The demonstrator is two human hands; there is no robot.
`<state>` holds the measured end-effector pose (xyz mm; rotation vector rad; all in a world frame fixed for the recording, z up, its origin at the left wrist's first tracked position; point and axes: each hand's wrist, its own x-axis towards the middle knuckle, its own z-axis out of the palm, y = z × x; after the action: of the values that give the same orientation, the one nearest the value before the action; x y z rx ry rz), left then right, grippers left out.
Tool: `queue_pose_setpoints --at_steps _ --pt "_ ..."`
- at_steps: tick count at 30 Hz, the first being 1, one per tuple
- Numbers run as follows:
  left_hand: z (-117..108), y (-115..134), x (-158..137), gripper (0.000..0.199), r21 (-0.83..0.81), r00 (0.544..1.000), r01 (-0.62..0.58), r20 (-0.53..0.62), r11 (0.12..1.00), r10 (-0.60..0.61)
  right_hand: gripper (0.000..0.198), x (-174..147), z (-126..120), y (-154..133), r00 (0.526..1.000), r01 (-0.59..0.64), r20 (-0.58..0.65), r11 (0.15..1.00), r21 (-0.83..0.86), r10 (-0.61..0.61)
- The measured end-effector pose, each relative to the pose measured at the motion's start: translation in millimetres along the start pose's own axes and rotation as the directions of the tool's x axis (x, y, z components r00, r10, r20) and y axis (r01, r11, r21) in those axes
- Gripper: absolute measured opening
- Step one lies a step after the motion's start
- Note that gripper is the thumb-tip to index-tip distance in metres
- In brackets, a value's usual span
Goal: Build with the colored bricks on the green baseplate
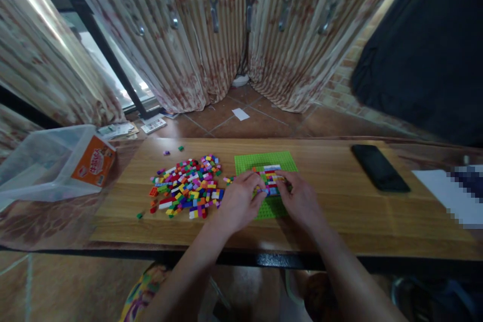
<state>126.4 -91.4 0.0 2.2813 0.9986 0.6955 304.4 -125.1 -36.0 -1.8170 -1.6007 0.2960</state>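
Observation:
A green studded baseplate (241, 161) lies on the wooden table, with a low build of multicoloured toy bricks (272, 179) in its middle. My left hand (241, 198) is over the plate's left part, fingers bent together at the left side of the build. Whatever is between those fingertips is too small to make out. At the build's right edge, my right hand (300, 198) grips with thumb and forefinger. Both hands cover part of the plate and the bricks. A heap of loose toy bricks (192, 188) spreads just left of my left hand.
A black phone (379, 167) lies on the table's right side, with white paper (433, 193) beyond it. On the left stands a clear plastic bin (45, 161) with an orange label. A few stray bricks lie around the heap. Curtains (211, 50) hang behind the table.

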Motion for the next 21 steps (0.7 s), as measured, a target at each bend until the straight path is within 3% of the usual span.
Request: queue_pose_setpoints --at_steps 5,21 --pt "24 0 1 0.008 0.057 0.995 -0.059 -0.079 0.997 0.064 0.030 0 0 1 1.000 0.012 -0.003 1.000 0.016 -0.012" --pt "26 -5 -3 0.007 0.251 0.995 -0.043 -0.081 0.967 0.065 0.033 0 -1 -1 1.000 -0.010 0.009 1.000 -0.015 0.011"
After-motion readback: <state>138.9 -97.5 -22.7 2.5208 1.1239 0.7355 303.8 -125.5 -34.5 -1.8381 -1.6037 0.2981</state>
